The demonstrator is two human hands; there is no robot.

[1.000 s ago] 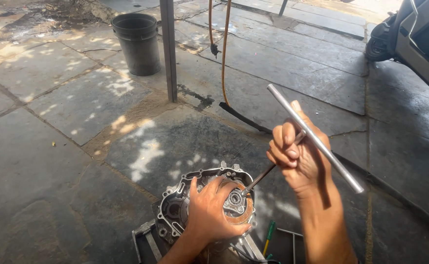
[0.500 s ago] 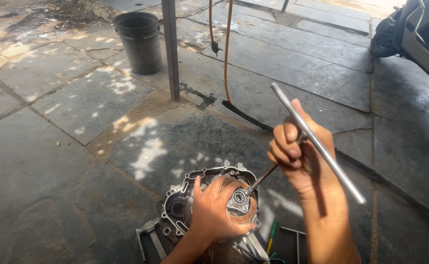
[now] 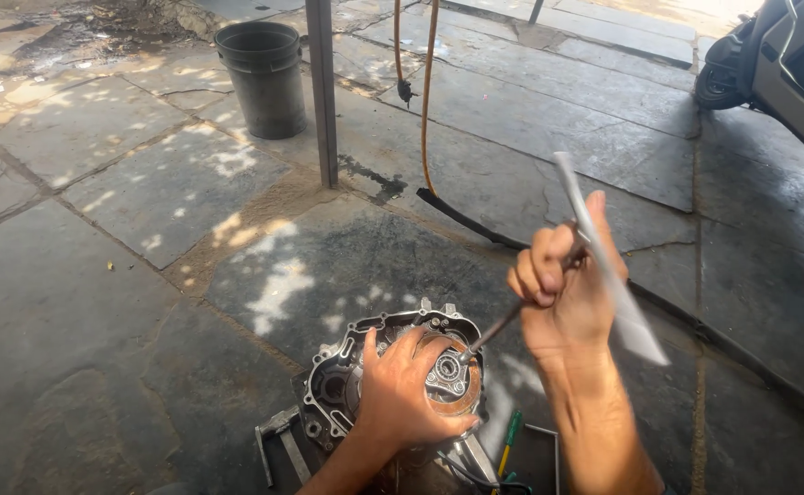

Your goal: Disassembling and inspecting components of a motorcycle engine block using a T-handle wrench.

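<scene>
Your left hand (image 3: 402,390) lay spread on the engine case (image 3: 393,376) on the stone floor (image 3: 99,302). Just right of it, your right hand (image 3: 562,293) gripped a T-handle wrench (image 3: 603,257), its tip on the central hub, whose fastener remained seated.

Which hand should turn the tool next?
Probably the right hand: it grips the T-handle tool, whose tip sits on the engine case. The left hand lies flat on the case, steadying it.

Daylight is dappled across the shaded stone floor (image 3: 145,275), with glare seen at the top edge. The metal bar (image 3: 603,257) is smeared by motion blur.
</scene>
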